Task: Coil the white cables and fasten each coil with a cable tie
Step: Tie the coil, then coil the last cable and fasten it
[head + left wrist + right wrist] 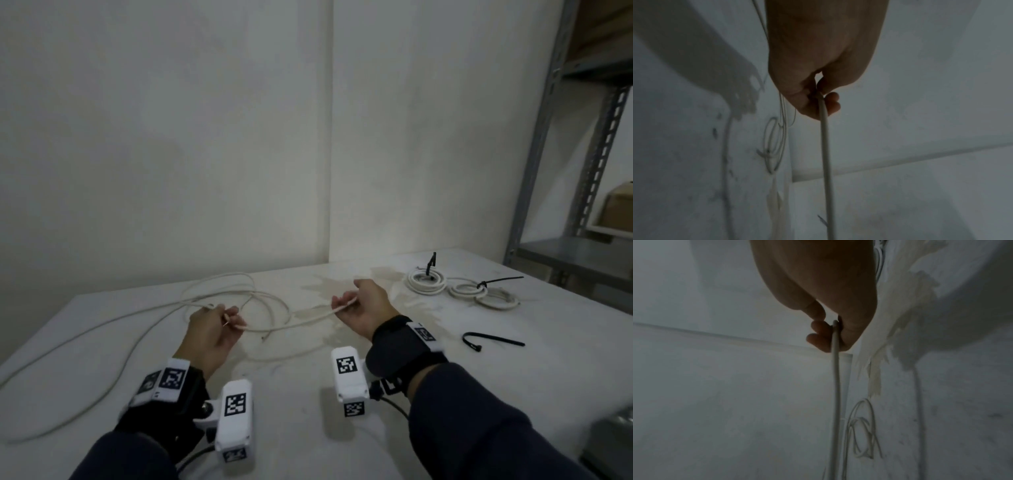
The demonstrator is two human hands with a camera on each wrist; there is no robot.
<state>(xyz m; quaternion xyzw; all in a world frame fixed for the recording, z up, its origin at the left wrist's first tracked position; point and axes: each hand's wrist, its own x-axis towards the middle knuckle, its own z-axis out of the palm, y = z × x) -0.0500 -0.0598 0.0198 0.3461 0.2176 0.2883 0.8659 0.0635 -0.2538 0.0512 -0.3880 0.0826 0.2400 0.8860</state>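
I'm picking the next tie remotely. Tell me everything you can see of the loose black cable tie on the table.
The loose black cable tie looks like thin plastic. It lies flat on the white table, right of the right hand and nearer than the tied coils. Its left end is bent into a small hook; the rest runs straight right. It is unfastened, and only the table touches it.

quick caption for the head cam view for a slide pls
Both hands, left hand and right hand, stretch a white cable over the table; tied coils behind.
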